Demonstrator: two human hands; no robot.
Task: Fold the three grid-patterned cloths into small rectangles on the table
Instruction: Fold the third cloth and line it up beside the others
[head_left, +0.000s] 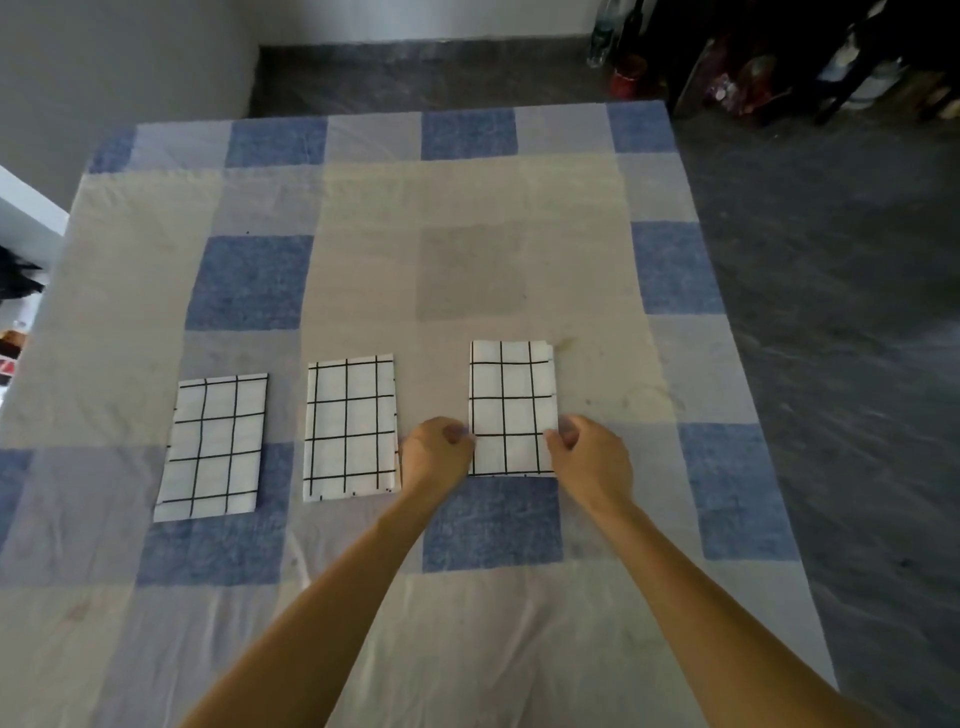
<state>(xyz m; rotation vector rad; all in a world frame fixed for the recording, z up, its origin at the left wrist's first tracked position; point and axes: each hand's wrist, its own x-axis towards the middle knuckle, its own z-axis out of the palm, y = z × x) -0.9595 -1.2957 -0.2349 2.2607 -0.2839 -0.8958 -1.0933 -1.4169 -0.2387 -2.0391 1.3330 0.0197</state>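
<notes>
Left fingers: curling inward, tips pressing against the left edge of the right cloth near its lower part; whether they are pinching the fabric cannot be told.
Right fingers: curling the same way, tips touching the right edge of that cloth, directly across from the left fingers; a true grip cannot be told here either.
Left hand: sitting just left of the cloth, bare forearm reaching in from below.
Right hand: sitting just right of the cloth, forearm also reaching in from below.
Right cloth: lying flat between the two hands as a small upright rectangle, white with black grid lines.
Middle cloth: lying flat just beyond the left hand, folded to a like rectangle.
Left cloth: lying further left again, slightly tilted, apart from the middle one.
Bench: wearing a cover of blue, grey and cream squares, stretching away beyond the fingers.
Floor: showing dark and mottled, well off to the right.
</notes>
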